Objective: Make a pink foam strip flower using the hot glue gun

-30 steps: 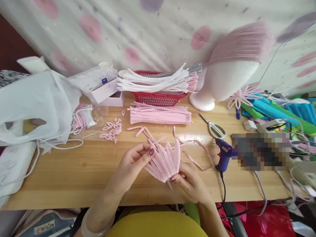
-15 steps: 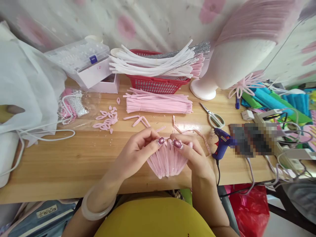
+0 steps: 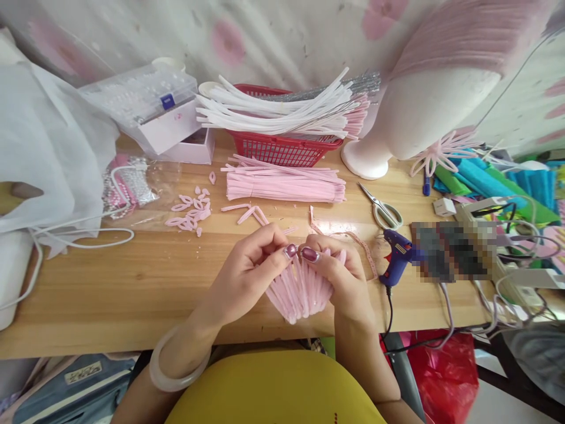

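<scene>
Between my hands is a pink fan-shaped piece point(image 3: 300, 294) made of pipe cleaners laid side by side, its wide end toward me. My left hand point(image 3: 251, 268) pinches its narrow far edge, thumb on top. Close beside it, my right hand point(image 3: 339, 268) grips the same edge and covers the fan's right side. Both sets of fingertips nearly meet, and what lies under them is hidden. Beyond the hands are bent pink pipe cleaner offcuts point(image 3: 249, 213) and a thin pink trim strip point(image 3: 364, 244).
A pink pipe cleaner bundle point(image 3: 285, 184) lies before a red basket point(image 3: 282, 150). Small pink loops point(image 3: 189, 213) are at left. Scissors point(image 3: 384, 209), a blue glue gun point(image 3: 396, 256) with its cord, and a white mannequin head point(image 3: 432, 112) stand to the right.
My right hand has shifted slightly left, its thumb closer to the left one. The fan has turned a little, and its near end has moved slightly toward me.
</scene>
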A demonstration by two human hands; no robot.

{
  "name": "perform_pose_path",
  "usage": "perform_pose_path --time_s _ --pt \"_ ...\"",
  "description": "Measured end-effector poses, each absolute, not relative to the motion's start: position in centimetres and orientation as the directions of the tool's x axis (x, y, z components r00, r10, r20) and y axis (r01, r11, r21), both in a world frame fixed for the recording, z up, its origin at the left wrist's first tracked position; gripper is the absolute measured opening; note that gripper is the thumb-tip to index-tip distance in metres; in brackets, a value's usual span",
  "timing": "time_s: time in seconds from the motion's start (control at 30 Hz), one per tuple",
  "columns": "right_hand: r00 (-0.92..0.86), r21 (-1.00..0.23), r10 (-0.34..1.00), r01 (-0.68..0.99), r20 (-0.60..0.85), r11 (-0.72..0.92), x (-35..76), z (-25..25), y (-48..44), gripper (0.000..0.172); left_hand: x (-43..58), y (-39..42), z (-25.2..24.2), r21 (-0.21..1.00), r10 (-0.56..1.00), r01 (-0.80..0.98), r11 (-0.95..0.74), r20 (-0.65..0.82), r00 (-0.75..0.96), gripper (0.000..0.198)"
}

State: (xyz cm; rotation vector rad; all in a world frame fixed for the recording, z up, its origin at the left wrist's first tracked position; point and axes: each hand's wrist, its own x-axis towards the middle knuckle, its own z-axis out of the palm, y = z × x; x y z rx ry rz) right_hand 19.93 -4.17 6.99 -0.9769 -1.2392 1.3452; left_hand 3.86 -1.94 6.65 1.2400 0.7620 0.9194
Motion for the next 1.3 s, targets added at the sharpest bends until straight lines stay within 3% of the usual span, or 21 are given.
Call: perform_pose_path --time_s 0.37,0.7,0.97,1.2,1.3 --pt "-0.143 -0.987 0.989 -0.160 0.047 0.024 19.8 6.8 -4.2 0.036 3.9 -2.0 6.9 0.972 0.876 -0.214 0.097 0.019 0.482 0.021" --pt "-0.115 -0.995 0.993 -0.104 0.007 -0.005 19.9 6.7 -4.0 0.037 4.0 -2.4 6.4 0.955 0.883 -0.230 0.189 -0.063 0.465 0.023" --pt "-0.118 -0.998 0.993 -0.061 -0.002 -0.009 21.4 6.2 -3.3 0.064 3.1 -1.8 6.1 0.904 0.897 -0.318 0.286 -0.137 0.420 0.024" --pt "-0.063 -0.999 0.998 0.028 0.028 0.030 21.6 5.7 -3.7 0.060 2.7 -1.5 6.8 0.904 0.934 -0.362 0.229 -0.100 0.342 0.027" --pt "-0.075 -0.993 0.991 0.038 0.110 0.113 22.0 5.3 -4.1 0.057 2.6 -1.7 6.9 0.889 0.935 -0.384 0.249 -0.117 0.336 0.029"
